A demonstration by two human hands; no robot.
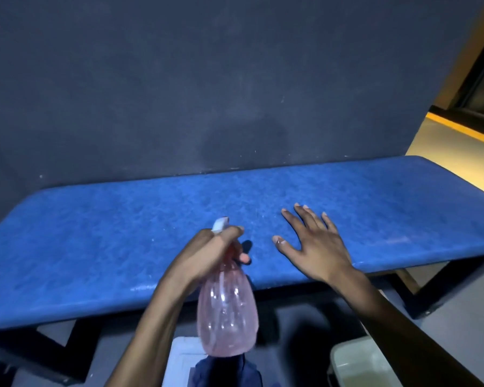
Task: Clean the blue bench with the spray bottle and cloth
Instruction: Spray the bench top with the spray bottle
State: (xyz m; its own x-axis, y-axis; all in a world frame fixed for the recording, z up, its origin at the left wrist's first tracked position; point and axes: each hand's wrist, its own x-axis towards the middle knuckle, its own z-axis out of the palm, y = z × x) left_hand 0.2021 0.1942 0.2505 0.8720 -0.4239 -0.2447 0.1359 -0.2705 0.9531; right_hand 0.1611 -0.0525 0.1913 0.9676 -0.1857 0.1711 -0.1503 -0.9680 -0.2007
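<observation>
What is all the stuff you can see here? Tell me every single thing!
bench: one, bright blue top on dark legs, runs across the middle against the wall
wall: one, dark grey-blue, behind the bench
spray bottle: one, see-through pink with a white nozzle, held over the bench's front edge
white container: one, white, on the floor below the bottle
dark blue fabric: one piece, at the bottom edge under the bottle; cannot tell if it is the cloth
pale bin: one, off-white, on the floor at lower right
yellow stripe: one, on the floor at far right
left hand: one, grip closed around the bottle's neck
right hand: one, open, fingers spread, over the bench top
</observation>
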